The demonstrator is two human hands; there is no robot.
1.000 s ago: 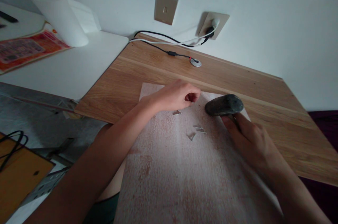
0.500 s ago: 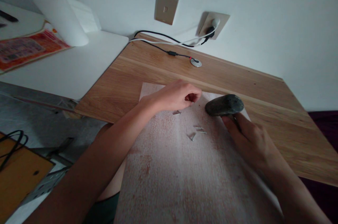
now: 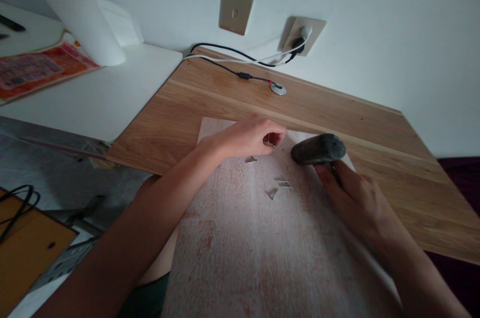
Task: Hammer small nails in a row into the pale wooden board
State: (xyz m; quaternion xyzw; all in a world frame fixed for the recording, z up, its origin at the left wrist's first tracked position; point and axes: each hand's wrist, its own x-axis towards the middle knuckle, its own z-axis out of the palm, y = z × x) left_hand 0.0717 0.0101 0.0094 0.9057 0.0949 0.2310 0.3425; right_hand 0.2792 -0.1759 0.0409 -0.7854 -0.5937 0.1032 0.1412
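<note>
My left hand (image 3: 258,135) rests near the far edge of a whitewashed wooden board (image 3: 240,238). Its fingers are curled in a pinch around a small shiny nail (image 3: 268,143), mostly hidden by the fingers. My right hand (image 3: 356,190) grips a hammer by its handle, with the thick dark hammer head (image 3: 318,149) held over the board's far right part. Between the hands lie several loose silvery nails (image 3: 285,184), and one more nail (image 3: 251,159) is just below my left wrist.
Under the board is a brown wooden desk (image 3: 157,128) against the wall. Cables (image 3: 232,58) run along its back to a wall socket (image 3: 305,35). A white table (image 3: 146,73) at left bears a paper roll (image 3: 84,28) and a red-orange packet (image 3: 41,68).
My left fingers have shifted slightly, and more of the shiny nail shows between them. The hammer and my right hand stay almost in place.
</note>
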